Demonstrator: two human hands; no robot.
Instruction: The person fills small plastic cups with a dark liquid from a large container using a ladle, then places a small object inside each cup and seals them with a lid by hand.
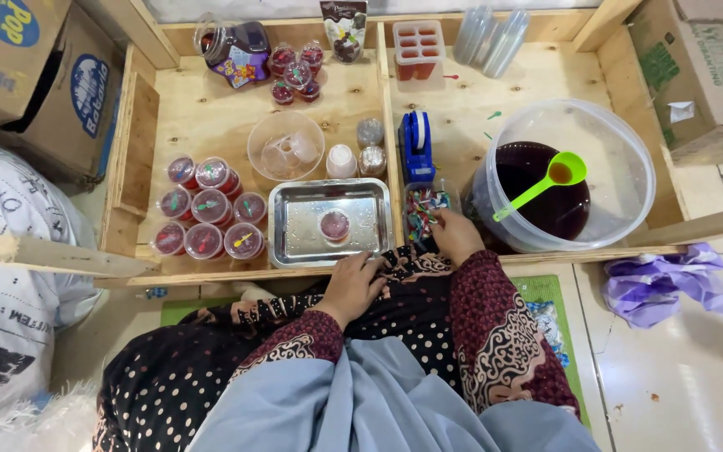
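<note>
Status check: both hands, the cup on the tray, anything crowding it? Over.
Right hand reaching into container of small colourful spoons. Left hand empty at metal tray edge. Red jelly cup alone on tray, unobstructed.

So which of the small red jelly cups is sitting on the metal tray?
The lone cup in the steel tray, just beyond the left hand; the others stand on bare wood.

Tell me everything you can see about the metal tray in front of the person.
The metal tray is rectangular, shiny and shallow, with rounded corners and a raised rim; it looks like steel. It lies flat on the wooden board, near its front edge. One small cup of red jelly stands inside, right of centre. The left hand rests at its front right corner. Filled cups stand to its left.
</note>
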